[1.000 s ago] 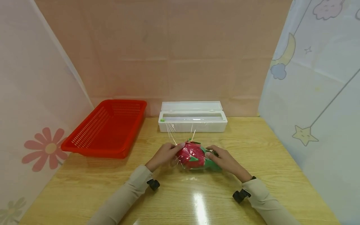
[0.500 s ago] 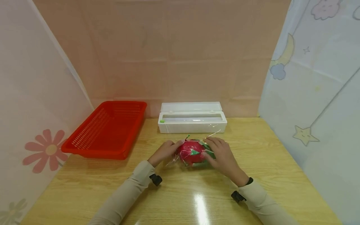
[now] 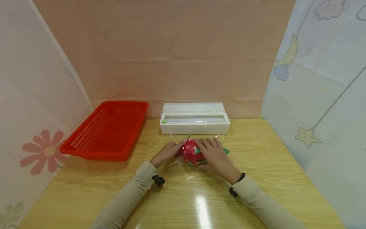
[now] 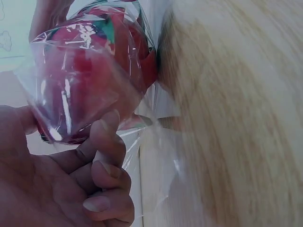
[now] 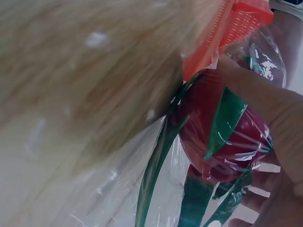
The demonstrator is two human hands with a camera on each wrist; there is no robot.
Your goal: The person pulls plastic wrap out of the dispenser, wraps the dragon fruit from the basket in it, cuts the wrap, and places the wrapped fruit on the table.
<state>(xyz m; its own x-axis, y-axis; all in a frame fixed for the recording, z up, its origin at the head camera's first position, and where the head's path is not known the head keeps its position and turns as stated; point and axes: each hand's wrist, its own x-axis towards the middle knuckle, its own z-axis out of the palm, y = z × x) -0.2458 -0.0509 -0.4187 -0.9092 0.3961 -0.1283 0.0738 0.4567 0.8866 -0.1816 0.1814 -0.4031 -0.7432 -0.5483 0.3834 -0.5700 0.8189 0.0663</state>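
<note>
A red dragon fruit with green leafy scales sits near the middle of the table, under clear cling film. My left hand holds its left end, thumb on top; in the left wrist view the fingers curl under the film-covered red skin. Across the fruit's right side lies my right hand, its thumb on the near side and its fingers over the far side. Green leaf tips stick out past those fingers. The film runs back toward a white cling film box with its lid up.
At the back left stands a red plastic basket with slotted walls. A green slider sits on the left end of the film box. The wooden table ends at a beige backdrop, with patterned sheets either side.
My right hand has moved left from the leafy end up over the fruit, bringing film with it. My left hand keeps its hold on the left end.
</note>
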